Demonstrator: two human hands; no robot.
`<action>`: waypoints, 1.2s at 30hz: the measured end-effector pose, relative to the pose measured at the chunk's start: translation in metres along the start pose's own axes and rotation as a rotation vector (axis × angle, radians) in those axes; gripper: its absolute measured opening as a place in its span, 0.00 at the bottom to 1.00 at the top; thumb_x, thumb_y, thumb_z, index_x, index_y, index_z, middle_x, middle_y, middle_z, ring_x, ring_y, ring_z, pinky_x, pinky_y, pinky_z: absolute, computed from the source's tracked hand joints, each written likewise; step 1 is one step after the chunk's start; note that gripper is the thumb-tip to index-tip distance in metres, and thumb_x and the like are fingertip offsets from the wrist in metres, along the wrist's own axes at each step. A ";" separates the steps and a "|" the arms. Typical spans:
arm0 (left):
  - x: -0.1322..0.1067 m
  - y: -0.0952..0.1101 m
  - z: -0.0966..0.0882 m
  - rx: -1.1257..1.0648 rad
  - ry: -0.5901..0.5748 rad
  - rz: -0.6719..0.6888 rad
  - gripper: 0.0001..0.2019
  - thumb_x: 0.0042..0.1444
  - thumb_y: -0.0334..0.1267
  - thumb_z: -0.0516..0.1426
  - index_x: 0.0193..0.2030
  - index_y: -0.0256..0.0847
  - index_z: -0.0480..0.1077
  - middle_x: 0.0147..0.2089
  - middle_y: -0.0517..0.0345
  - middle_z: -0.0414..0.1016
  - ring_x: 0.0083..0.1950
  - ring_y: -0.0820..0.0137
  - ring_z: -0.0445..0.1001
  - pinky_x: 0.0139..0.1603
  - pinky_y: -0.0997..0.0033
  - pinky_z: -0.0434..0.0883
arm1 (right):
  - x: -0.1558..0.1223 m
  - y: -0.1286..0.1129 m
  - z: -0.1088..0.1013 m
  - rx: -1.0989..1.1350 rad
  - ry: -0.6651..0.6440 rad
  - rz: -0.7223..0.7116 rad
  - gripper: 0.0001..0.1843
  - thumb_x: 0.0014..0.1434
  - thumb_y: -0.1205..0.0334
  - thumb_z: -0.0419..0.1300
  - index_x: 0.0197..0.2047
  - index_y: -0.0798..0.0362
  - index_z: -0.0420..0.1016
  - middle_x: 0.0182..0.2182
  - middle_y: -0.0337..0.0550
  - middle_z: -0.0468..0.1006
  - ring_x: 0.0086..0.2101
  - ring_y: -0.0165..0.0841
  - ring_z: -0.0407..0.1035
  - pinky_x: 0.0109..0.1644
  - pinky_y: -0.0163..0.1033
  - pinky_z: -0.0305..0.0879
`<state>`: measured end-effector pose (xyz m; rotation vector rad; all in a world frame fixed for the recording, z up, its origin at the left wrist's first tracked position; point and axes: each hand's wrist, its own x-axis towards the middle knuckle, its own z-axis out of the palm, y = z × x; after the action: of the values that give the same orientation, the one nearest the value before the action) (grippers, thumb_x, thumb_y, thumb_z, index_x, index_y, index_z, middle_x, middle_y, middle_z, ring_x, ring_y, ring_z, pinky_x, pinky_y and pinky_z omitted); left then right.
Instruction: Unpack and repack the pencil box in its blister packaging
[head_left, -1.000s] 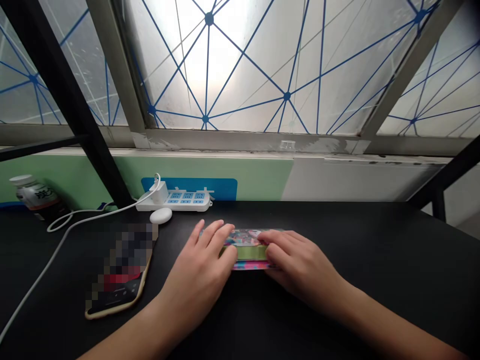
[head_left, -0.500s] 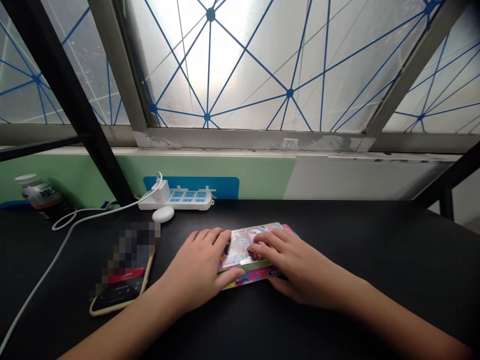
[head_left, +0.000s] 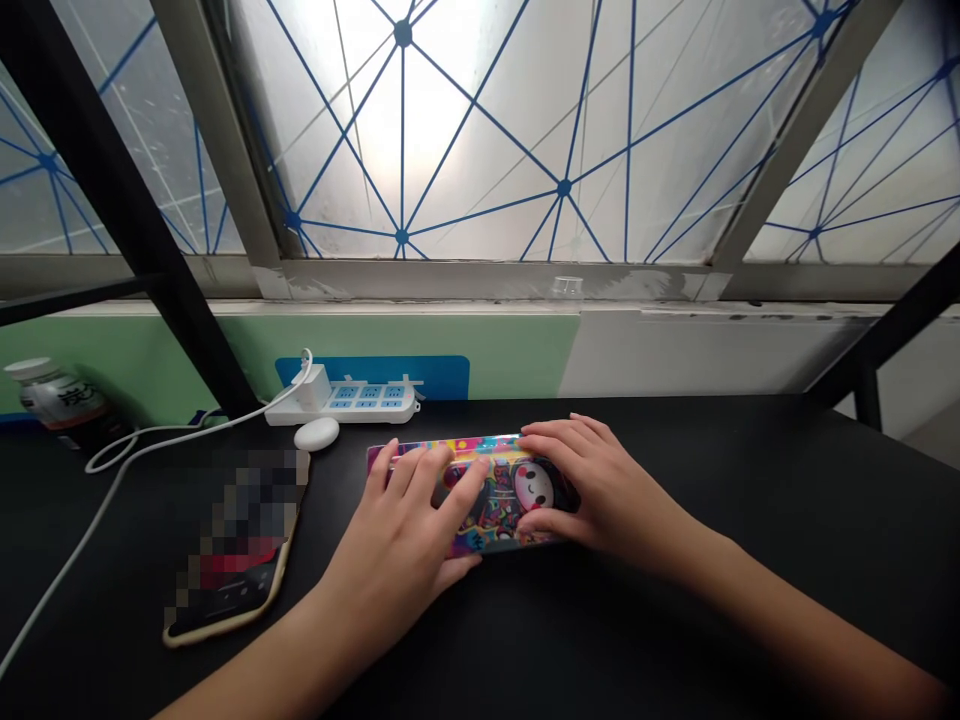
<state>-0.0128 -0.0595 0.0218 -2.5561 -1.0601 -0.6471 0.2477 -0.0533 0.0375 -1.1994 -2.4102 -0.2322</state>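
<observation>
A flat, rectangular cartoon-printed case (head_left: 499, 505) lies on the black desk, showing bright patterns and a smiling white round face. Its exact kind is unclear. A yellow-and-pink strip (head_left: 465, 446) shows along its far side. My left hand (head_left: 409, 510) covers the left part, fingers spread over the top and thumb at the near edge. Round the right end curls my right hand (head_left: 600, 480), fingers at the far edge and corner, thumb on the printed top. Both hands hide the ends of the case.
A phone (head_left: 244, 560) lies left of my left hand. Behind it are a white oval object (head_left: 316, 433) and a white power strip (head_left: 371, 400) with a plugged-in cable (head_left: 135, 465). A bottle (head_left: 64, 400) stands far left. Black frame legs rise by the window wall.
A pale pastel face of the case showed before; now a darker, brighter-patterned face is up. My right hand has moved from lying on top to round the right end. The view shifted slightly.
</observation>
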 end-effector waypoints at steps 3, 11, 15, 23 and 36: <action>-0.001 0.001 0.000 0.023 0.009 0.034 0.42 0.49 0.48 0.70 0.68 0.47 0.58 0.60 0.42 0.68 0.59 0.49 0.68 0.65 0.38 0.57 | 0.001 -0.004 -0.007 -0.016 0.023 0.017 0.38 0.51 0.38 0.68 0.57 0.53 0.67 0.52 0.55 0.74 0.51 0.49 0.68 0.57 0.59 0.63; 0.002 -0.004 -0.009 -0.004 0.097 0.033 0.33 0.62 0.56 0.57 0.69 0.43 0.58 0.65 0.41 0.67 0.64 0.49 0.65 0.69 0.35 0.47 | -0.001 -0.017 -0.017 -0.023 0.091 0.004 0.37 0.48 0.42 0.72 0.54 0.53 0.68 0.46 0.53 0.72 0.44 0.46 0.65 0.45 0.50 0.70; 0.006 -0.010 -0.013 0.021 0.071 0.003 0.21 0.65 0.45 0.56 0.62 0.41 0.66 0.60 0.44 0.73 0.60 0.50 0.70 0.69 0.33 0.44 | -0.005 -0.028 -0.010 -0.087 0.100 -0.066 0.16 0.61 0.54 0.65 0.46 0.53 0.69 0.40 0.50 0.73 0.37 0.42 0.67 0.39 0.47 0.69; 0.002 -0.005 -0.003 0.017 -0.142 0.054 0.07 0.61 0.38 0.61 0.44 0.40 0.71 0.49 0.49 0.78 0.49 0.54 0.76 0.58 0.44 0.67 | -0.007 -0.031 0.021 -0.087 -0.034 -0.103 0.14 0.61 0.68 0.60 0.51 0.54 0.69 0.47 0.52 0.77 0.47 0.47 0.71 0.51 0.53 0.71; 0.004 -0.005 -0.003 0.038 -0.242 0.037 0.15 0.60 0.44 0.62 0.50 0.39 0.73 0.50 0.45 0.77 0.51 0.51 0.75 0.54 0.45 0.70 | -0.006 -0.032 0.029 -0.060 -0.134 -0.143 0.20 0.64 0.63 0.60 0.58 0.55 0.69 0.52 0.53 0.76 0.54 0.50 0.69 0.56 0.58 0.69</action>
<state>-0.0147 -0.0555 0.0265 -2.6623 -1.0836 -0.3100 0.2168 -0.0671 0.0102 -1.1011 -2.6261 -0.2777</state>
